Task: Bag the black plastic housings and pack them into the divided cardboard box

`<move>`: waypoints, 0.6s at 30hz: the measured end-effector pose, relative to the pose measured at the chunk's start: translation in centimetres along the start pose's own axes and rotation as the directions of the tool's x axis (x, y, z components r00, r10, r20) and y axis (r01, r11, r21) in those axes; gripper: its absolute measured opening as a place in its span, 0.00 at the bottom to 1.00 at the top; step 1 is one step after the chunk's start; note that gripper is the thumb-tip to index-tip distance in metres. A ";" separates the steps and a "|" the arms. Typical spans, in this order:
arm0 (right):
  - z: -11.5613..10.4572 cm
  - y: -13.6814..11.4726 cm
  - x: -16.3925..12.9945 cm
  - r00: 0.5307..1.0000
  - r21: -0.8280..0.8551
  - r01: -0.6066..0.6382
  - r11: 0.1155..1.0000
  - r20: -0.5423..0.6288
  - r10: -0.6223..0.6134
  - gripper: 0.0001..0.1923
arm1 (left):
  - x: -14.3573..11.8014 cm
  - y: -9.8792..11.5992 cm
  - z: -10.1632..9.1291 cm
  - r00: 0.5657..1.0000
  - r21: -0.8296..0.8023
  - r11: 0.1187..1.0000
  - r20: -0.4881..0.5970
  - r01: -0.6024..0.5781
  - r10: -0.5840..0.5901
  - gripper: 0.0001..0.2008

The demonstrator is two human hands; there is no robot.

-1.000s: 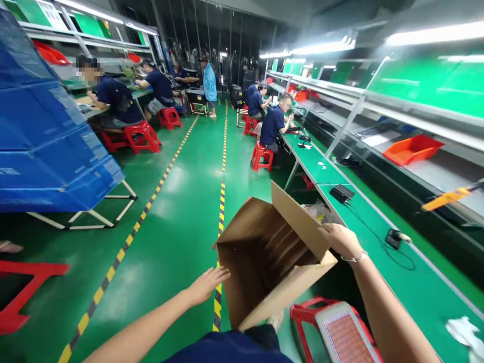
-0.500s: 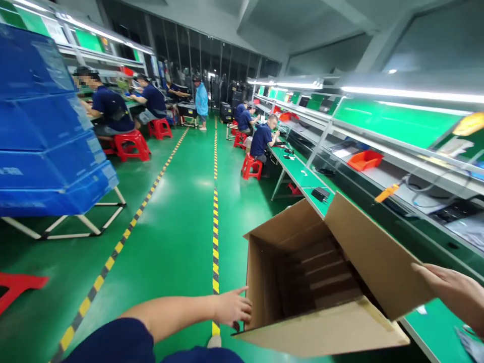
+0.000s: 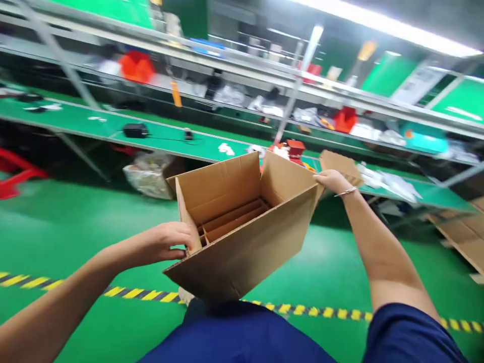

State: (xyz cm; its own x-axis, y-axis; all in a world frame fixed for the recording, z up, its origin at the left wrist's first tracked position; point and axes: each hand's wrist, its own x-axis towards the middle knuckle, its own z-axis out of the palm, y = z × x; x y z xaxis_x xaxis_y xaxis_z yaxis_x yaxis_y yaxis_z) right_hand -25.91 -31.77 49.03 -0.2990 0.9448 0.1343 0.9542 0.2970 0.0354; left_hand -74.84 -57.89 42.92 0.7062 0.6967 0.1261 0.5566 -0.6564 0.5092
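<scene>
An open cardboard box (image 3: 257, 247) hangs in front of my body, its top flaps raised and cardboard dividers showing inside at the bottom. My left hand (image 3: 176, 239) grips the flap at the box's left end, with the fingers over the edge. On the opposite end, my right hand (image 3: 330, 180) is closed around the right flap, and a bracelet circles that wrist. The undersides of the fingers are partly hidden by the cardboard.
A long green workbench (image 3: 166, 140) runs across, bearing a black device (image 3: 135, 130) and another cardboard piece (image 3: 340, 166). Shelves above hold red bins (image 3: 136, 66). A filled plastic bag (image 3: 149, 174) stands below. A red stool (image 3: 18, 174) is at left, yellow-black floor tape (image 3: 139, 294) near my feet.
My view has swung right from the aisle to face the workbench. The box has come round with me to the middle of the view, still between both hands.
</scene>
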 end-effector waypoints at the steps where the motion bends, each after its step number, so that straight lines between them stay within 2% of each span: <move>1: 0.5 2.9 -2.1 0.998 0.006 -0.042 0.999 0.055 0.041 0.22 | 2.1 0.9 1.1 0.999 -0.002 1.000 0.031 -0.026 0.026 0.16; 3: 1.4 7.5 -5.9 0.986 0.017 -0.107 0.994 0.131 0.104 0.21 | 6.0 2.6 3.9 0.992 0.022 0.994 0.068 -0.104 0.103 0.16; 5: 2.3 10.9 -8.8 0.980 0.023 -0.147 0.989 0.139 0.142 0.21 | 9.3 4.0 6.7 0.980 0.061 0.980 0.078 -0.190 0.185 0.14; 9: 4.7 15.8 -11.4 0.971 0.055 -0.199 0.978 0.145 0.190 0.22 | 14.2 6.2 10.4 0.961 0.147 0.950 0.080 -0.275 0.266 0.13; 13: 7.2 18.9 -9.4 0.966 0.110 -0.235 0.966 0.136 0.220 0.23 | 17.5 7.9 13.2 0.952 0.252 0.918 0.050 -0.306 0.303 0.16; 16: 8.6 20.2 -5.4 0.970 0.151 -0.232 0.961 0.102 0.219 0.26 | 20.3 8.3 15.9 0.933 0.329 0.882 -0.011 -0.337 0.361 0.16; 18: 9.4 21.1 -2.3 0.978 0.178 -0.205 0.962 0.083 0.193 0.25 | 23.3 7.8 17.7 0.921 0.380 0.863 -0.064 -0.334 0.385 0.17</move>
State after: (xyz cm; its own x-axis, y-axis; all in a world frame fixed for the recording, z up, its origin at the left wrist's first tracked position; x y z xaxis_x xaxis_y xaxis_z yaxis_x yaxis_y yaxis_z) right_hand -5.11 -26.37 40.17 -0.1090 0.9925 0.0556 0.9785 0.1170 -0.1697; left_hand -46.34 -51.90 34.77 0.8363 0.4075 0.3667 0.4105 -0.9089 0.0735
